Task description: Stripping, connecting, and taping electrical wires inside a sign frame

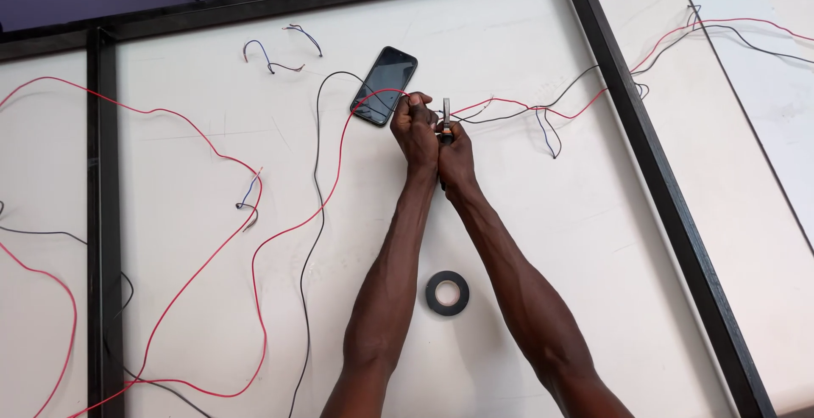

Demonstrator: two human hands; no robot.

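A black smartphone [385, 86] lay beside your left hand [415, 126], fisted round thin red wire [331, 189], your right hand [455, 152] clenching a small dark tool [445, 119].

Single head cam, looking steeply down from above the tabletop [526, 240].

Faces forward and away from the wearer: both forearms enter at the bottom edge and run up to mid-frame, where the left hand [415, 125] and right hand [455, 153] meet. Mid range, wide enough to take in the black frame bars [653, 155], the neighbouring panels on each side and the far edge. No second view, so no overlap.
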